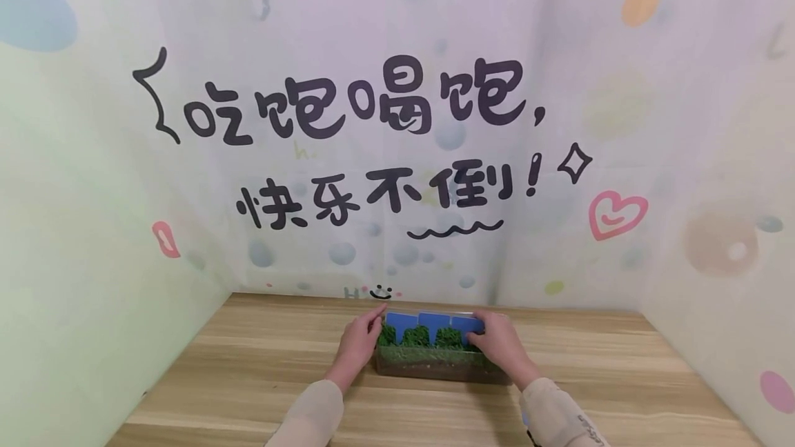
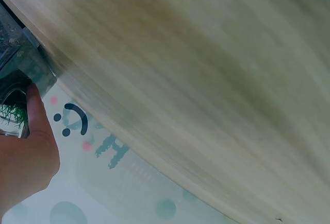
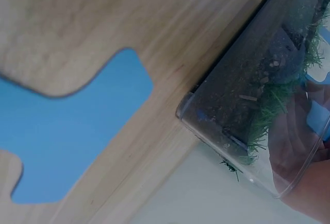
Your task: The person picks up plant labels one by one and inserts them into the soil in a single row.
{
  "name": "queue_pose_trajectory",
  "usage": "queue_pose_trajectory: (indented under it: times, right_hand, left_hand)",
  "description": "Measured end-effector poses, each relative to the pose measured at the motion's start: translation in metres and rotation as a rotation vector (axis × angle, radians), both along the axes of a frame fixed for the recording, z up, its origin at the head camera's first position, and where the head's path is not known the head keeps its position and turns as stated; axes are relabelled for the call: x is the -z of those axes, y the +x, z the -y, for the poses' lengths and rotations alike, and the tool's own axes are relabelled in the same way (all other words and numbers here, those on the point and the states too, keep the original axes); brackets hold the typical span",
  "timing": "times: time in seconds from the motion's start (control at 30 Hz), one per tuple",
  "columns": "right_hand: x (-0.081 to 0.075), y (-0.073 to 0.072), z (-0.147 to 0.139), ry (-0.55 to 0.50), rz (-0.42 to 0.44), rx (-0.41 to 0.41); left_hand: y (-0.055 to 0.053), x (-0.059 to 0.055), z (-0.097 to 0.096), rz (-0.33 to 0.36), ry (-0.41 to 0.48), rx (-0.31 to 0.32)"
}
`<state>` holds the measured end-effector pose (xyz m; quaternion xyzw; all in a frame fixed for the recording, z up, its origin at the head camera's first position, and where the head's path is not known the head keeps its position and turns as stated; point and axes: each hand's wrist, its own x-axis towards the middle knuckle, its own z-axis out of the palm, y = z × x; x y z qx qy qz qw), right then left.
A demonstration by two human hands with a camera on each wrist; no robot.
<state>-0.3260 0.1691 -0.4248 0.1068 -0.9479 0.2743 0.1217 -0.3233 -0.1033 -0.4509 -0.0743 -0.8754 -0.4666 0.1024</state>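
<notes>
A long clear plastic box (image 1: 435, 369) stands on the table, dark soil at its bottom and tufts of green artificial grass (image 1: 448, 338) above. Along its back stand several blue panels (image 1: 433, 323). My left hand (image 1: 359, 345) holds the box's left end; the left wrist view shows one straight digit along the outside of that end, the other fingers mostly hidden. My right hand (image 1: 502, 340) reaches over the right end and pinches the rightmost blue panel (image 1: 466, 323). Through the clear wall, in the right wrist view, its fingers (image 3: 294, 141) show beside blue pieces.
Another flat blue cutout (image 3: 82, 131) with rounded corners lies near my right wrist, largely hidden by the sleeve in the head view. The wood-grain table (image 1: 248, 364) ends at a printed backdrop (image 1: 348, 254), with more backdrop on both sides.
</notes>
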Motion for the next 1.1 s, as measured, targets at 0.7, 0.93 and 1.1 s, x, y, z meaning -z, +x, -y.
queue_pose_trajectory:
  times: [0.7, 0.93, 1.1]
  right_hand:
    - [-0.023, 0.019, -0.022, -0.010, -0.054, 0.045]
    - [-0.028, 0.029, -0.034, 0.049, -0.070, 0.068]
    - [-0.032, 0.037, -0.041, 0.082, -0.082, 0.082]
  left_hand:
    - [0.002, -0.001, 0.001, 0.007, 0.016, 0.000]
    - [0.001, -0.001, 0.002, 0.003, 0.022, 0.004]
    - [0.001, -0.001, 0.002, 0.005, 0.025, 0.001]
